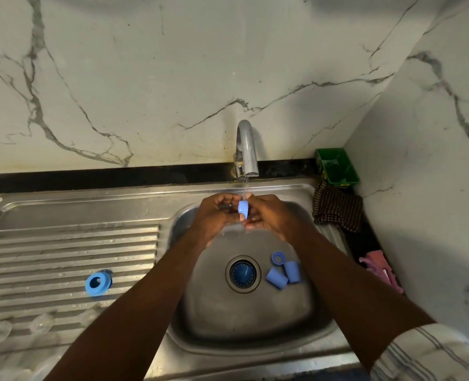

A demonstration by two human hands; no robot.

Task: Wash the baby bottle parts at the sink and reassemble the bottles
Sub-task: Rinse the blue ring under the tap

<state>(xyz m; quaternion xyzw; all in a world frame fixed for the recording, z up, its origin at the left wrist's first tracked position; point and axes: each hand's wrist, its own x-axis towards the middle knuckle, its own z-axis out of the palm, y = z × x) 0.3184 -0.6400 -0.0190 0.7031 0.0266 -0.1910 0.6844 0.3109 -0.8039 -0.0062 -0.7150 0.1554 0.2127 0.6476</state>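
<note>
Head view: I've got both hands up at the far side of the sink bowl [255,320], right under the tap [246,149]. The left hand [214,215] and right hand [271,217] meet with fingers curled round a small blue cap [243,209]. Both hold it, but I cannot tell which fingers do the pinching. A thin water stream [245,188] falls from the spout onto the cap's top. The cap is held above the bowl, off the steel.

On the bowl floor the drain strainer [243,273] sits in the middle. Just right of it lie a blue ring [278,257] and two loose caps, one [276,278] touching the other [292,271], all close under the right forearm. Bare steel shows in the bowl's near and left parts.

To the left is the ribbed drainboard [63,243], wet, with a blue collar [98,283] alone mid-board, well apart from the bowl rim. At the near-left there are clear blurred shapes [42,323]; I can't tell what they are.

On the right, a brown checked cloth [337,210] drapes over the sink's edge, a green tub [336,167] sits in the far corner, and a pink item [379,268] lies nearer. The marble wall [420,188] hems in that side, and the open room is to the left.
</note>
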